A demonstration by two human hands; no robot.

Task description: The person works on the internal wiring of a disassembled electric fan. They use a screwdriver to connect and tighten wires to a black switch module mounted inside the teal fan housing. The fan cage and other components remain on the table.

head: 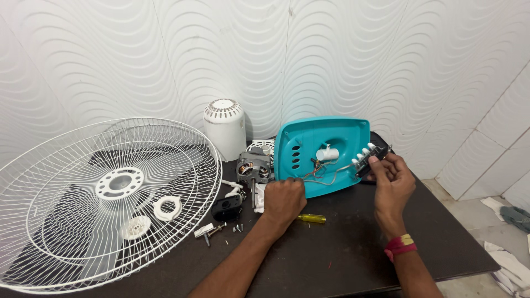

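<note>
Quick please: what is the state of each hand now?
Left hand: closed, gripping the wires.
Right hand: closed, holding the black switch block.

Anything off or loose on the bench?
Yes: screws lie scattered loose on the table by the grille. The switch block hangs off the teal base on bare wires, pinched by the right hand.
</note>
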